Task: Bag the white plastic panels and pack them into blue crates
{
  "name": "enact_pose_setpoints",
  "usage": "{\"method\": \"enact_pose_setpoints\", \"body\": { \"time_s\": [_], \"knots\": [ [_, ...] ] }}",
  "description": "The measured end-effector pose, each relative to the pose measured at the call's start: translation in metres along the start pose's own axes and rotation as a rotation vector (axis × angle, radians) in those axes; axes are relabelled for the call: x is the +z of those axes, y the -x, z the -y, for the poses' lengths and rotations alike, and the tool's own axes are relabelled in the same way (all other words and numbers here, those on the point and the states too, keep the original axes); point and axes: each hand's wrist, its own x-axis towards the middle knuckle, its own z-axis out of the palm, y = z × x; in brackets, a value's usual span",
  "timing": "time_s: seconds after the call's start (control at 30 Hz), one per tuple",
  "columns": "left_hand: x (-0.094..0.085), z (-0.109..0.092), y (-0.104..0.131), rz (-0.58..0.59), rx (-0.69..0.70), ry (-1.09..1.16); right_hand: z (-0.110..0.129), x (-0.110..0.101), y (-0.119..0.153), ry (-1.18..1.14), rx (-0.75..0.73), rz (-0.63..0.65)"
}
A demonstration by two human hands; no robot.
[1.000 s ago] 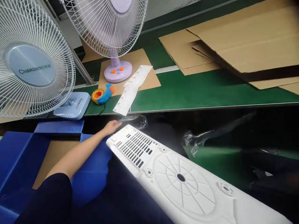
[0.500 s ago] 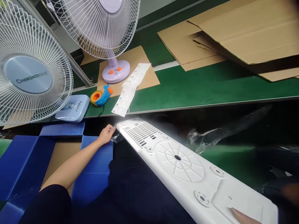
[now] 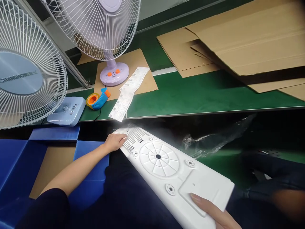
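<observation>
A long white plastic housing slants in front of me from upper left to lower right. Its visible face has a slotted vent, a ribbed circle with a dark centre hole and small round mounts. My left hand is closed on the far end, its thumb over the vent slots. At the near end my right hand grips the edge, thumb flat on the face and the other fingers mostly hidden underneath. Clear plastic film hangs beyond the housing.
An open blue box stands on the left. The green bench carries a lilac fan, a blue-grey fan, a tape dispenser, a printed label strip and cardboard sheets. A person's dark-clothed leg is at right.
My left hand has gone from pinching clear film by the housing's far corner to gripping that end. The housing has shifted left in view, and more of my right hand shows.
</observation>
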Motion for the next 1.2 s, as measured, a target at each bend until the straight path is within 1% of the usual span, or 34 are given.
{"method": "enact_pose_setpoints", "body": {
  "time_s": [0.07,0.17,0.3,0.37,0.43,0.53,0.63,0.7,0.8,0.9,0.97,1.03,1.1,1.2],
  "knots": [
    [0.002,-0.008,0.003,0.004,0.045,0.018,-0.003,0.002,-0.006,-0.023,-0.044,0.064],
    [0.004,-0.02,0.01,-0.006,0.11,0.027,-0.006,0.013,-0.016,-0.069,-0.111,0.12],
    [0.008,-0.031,0.017,-0.097,0.22,0.028,-0.006,0.03,-0.032,-0.089,-0.142,0.188],
    [0.009,-0.035,0.019,-0.14,0.236,0.024,-0.005,0.036,-0.041,-0.08,-0.147,0.232],
    [0.01,-0.037,0.02,-0.177,0.225,0.022,-0.003,0.038,-0.049,-0.06,-0.16,0.261],
    [0.009,-0.041,0.026,-0.22,0.225,0.019,0.0,0.039,-0.062,-0.057,-0.162,0.261],
    [0.009,-0.049,0.035,-0.232,0.248,0.02,0.002,0.045,-0.072,-0.083,-0.156,0.251],
    [0.01,-0.058,0.038,-0.235,0.233,0.037,0.001,0.052,-0.075,-0.087,-0.161,0.26],
    [0.013,-0.074,0.031,-0.241,0.159,0.058,-0.002,0.063,-0.076,-0.067,-0.192,0.27],
    [0.015,-0.09,0.014,-0.241,0.089,0.056,-0.005,0.072,-0.075,-0.033,-0.198,0.27],
    [0.016,-0.099,0.005,-0.225,0.137,0.063,-0.006,0.076,-0.076,-0.011,-0.179,0.276],
    [0.017,-0.107,0.005,-0.187,0.258,0.079,-0.005,0.08,-0.079,-0.003,-0.155,0.284],
    [0.019,-0.114,0.013,-0.161,0.351,0.099,-0.004,0.087,-0.083,-0.012,-0.144,0.29],
    [0.019,-0.124,0.034,-0.181,0.366,0.166,-0.003,0.099,-0.088,-0.023,-0.139,0.291]
  ]
}}
